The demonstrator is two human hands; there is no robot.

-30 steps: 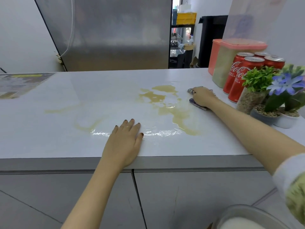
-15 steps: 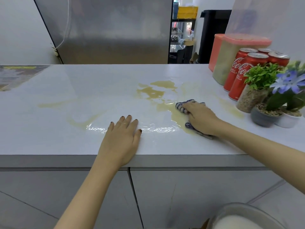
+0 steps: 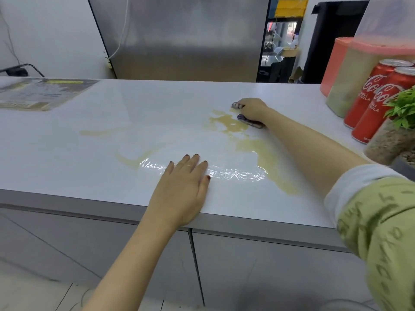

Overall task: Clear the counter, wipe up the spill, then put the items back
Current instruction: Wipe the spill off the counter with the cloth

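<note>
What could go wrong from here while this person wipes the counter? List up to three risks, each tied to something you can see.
1. The spill has a tail near the counter's front edge; it might drip over.
2. The left hand rests flat beside a wet, shiny patch and could slip or smear it.
3. The right hand holds the cloth with its forearm near the cans; a wide stroke could knock them.

Facing me: brushed steel panel (image 3: 184,37), white wall (image 3: 45,30) at its left, thin cable (image 3: 123,23) hanging at the join. Below: grey cabinet doors (image 3: 258,272), pale tiled floor (image 3: 33,295). Far right: yellow crate (image 3: 291,7), tall black unit (image 3: 336,41).
</note>
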